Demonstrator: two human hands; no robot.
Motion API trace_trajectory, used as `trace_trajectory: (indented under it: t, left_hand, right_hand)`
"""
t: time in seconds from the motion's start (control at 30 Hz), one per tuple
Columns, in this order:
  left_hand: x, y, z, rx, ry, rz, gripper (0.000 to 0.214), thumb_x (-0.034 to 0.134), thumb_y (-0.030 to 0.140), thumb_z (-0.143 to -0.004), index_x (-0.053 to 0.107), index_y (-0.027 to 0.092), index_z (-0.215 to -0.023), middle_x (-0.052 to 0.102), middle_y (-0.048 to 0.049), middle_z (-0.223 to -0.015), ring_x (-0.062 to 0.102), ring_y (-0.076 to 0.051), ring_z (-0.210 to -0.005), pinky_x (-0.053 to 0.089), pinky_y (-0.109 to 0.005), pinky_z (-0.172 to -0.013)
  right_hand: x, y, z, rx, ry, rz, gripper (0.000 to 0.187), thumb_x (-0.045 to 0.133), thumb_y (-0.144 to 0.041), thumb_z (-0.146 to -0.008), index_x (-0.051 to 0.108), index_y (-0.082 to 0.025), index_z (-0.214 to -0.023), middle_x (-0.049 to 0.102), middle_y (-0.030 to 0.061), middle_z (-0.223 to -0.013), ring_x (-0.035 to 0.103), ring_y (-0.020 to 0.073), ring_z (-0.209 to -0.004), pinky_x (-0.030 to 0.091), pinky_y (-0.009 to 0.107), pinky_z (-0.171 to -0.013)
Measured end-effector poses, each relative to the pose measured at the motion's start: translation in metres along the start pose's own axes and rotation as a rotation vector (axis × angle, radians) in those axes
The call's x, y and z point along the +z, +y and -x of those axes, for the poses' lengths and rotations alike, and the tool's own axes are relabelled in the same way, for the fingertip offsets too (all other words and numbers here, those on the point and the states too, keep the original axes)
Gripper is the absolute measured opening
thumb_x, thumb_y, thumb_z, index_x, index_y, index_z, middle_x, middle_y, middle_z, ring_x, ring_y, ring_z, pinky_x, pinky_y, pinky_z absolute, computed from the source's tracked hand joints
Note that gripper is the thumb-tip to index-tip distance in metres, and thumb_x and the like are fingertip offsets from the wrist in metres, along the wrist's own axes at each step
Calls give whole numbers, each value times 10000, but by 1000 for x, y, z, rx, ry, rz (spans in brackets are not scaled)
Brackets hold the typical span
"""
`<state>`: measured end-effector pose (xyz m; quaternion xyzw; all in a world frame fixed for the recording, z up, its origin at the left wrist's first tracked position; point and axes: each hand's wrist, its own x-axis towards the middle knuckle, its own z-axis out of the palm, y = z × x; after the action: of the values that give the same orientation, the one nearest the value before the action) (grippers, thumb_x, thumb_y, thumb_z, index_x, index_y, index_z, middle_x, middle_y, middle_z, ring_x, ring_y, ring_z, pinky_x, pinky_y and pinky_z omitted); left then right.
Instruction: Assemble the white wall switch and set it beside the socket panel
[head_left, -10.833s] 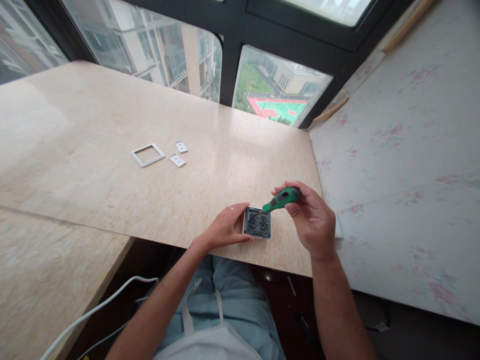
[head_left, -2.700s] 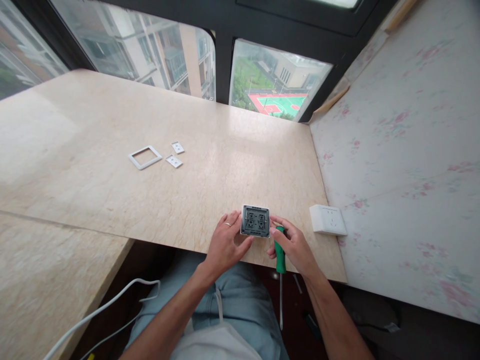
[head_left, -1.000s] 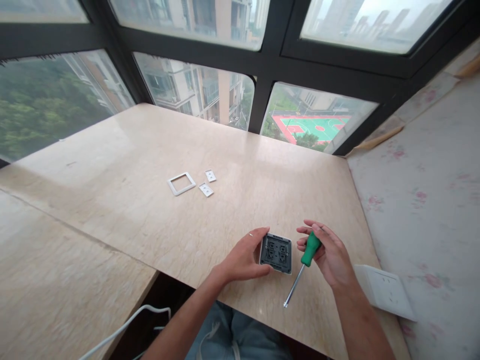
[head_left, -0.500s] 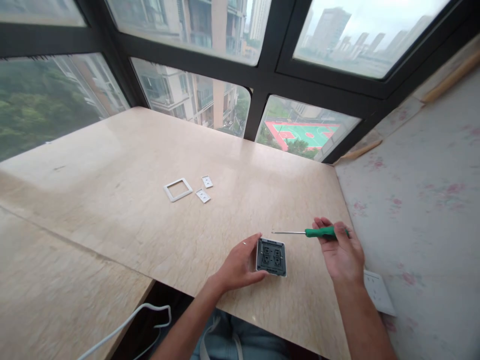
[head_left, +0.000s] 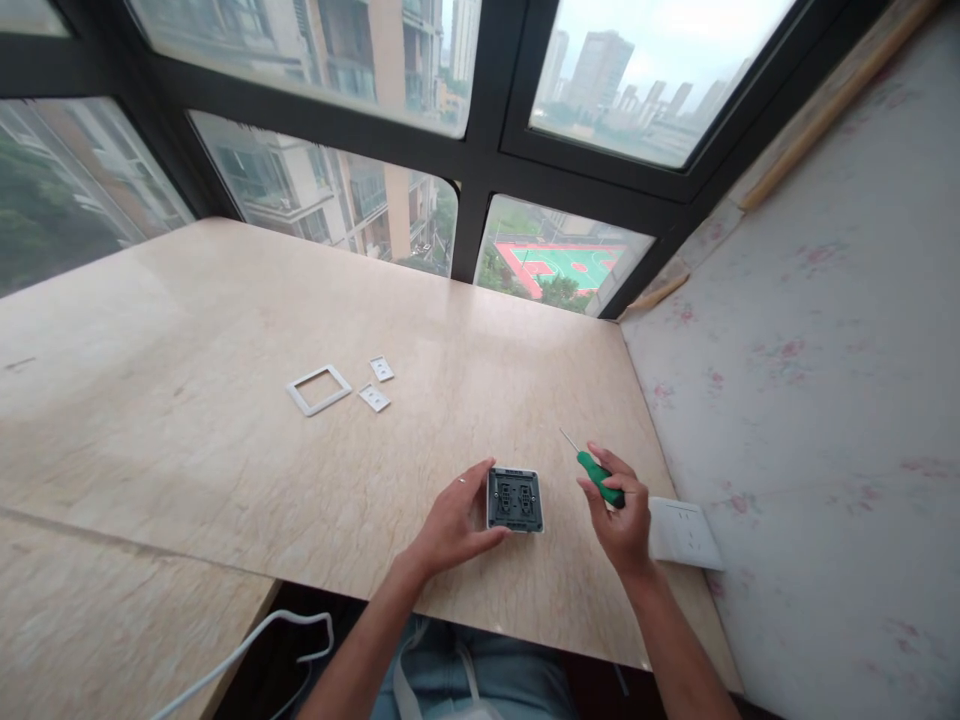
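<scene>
My left hand (head_left: 459,520) grips the left side of a square wall switch (head_left: 515,500), its dark grey inner face with two mechanisms turned up and a white rim around it. The switch is on or just above the counter. To the right, my right hand (head_left: 619,500) is closed around the green handle of a screwdriver (head_left: 596,475). Its thin metal shaft points up and to the left, away from the switch. Farther off lie a white rectangular frame (head_left: 298,400) and two small white rocker covers, one nearer (head_left: 374,398) and one farther (head_left: 382,369).
The beige stone counter (head_left: 225,460) runs up to dark-framed windows (head_left: 480,170). On the right stands a flower-papered wall (head_left: 810,430) with a white socket (head_left: 686,533) low down. A white cable (head_left: 247,640) hangs by the counter's front edge at lower left.
The screwdriver has swung from lying level, pointing left, to pointing up and left, and my right hand has turned with it. The view has shifted right. My left hand keeps hold of the switch.
</scene>
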<state>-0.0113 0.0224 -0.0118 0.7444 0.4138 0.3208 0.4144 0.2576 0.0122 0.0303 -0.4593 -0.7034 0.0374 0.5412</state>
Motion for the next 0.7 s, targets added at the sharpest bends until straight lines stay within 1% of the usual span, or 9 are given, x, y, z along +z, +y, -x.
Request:
trace_trajectory:
  t: [0.17,0.3,0.4,0.57,0.7]
  left_hand:
    - [1,-1,-1,6,7,4,897,779,387,-794,309,264,-1548,465,-143,-1560,494,-331,-1404,415,-538,-1161]
    - [1,-1,-1,3,8,0,887,774,382,-793,318,264,-1545,463,-138,-1562,498,-326,-1401,415,-530,-1160]
    - [1,-1,-1,12,16,11,882,779,386,-787,335,263,-1539,467,-135,-1560,495,-322,-1404,406,-521,-1167]
    - [1,0,-2,-4,19,14,901,793,397,-768,347,250,-1536,483,-140,-1547,537,-325,-1357,427,-509,-1145]
    - [1,2,-2,-5,30,23,910,807,401,-756,357,257,-1533,481,-134,-1551,528,-323,-1367,422,-501,-1152]
  right_hand:
    - [-10,7,29,-49,-109,81,249,640,-113,-933,482,-255,-1063,636,145,-1365,634,253,-1282,620,463,-949]
    - [-20,5,55,-21,-244,163,210,605,-146,-959,544,-238,-1137,592,165,-1428,579,270,-1351,583,469,-1024]
    - [-24,6,72,4,-357,250,213,550,-156,-984,601,-226,-1179,562,159,-1478,515,271,-1412,529,480,-1100]
    - [-27,11,88,56,-468,263,317,470,-186,-1013,602,-222,-1299,545,129,-1514,449,253,-1463,481,484,-1151]
    - [-25,15,93,87,-494,269,346,455,-209,-1019,620,-223,-1322,532,112,-1530,426,259,-1477,462,489,-1166]
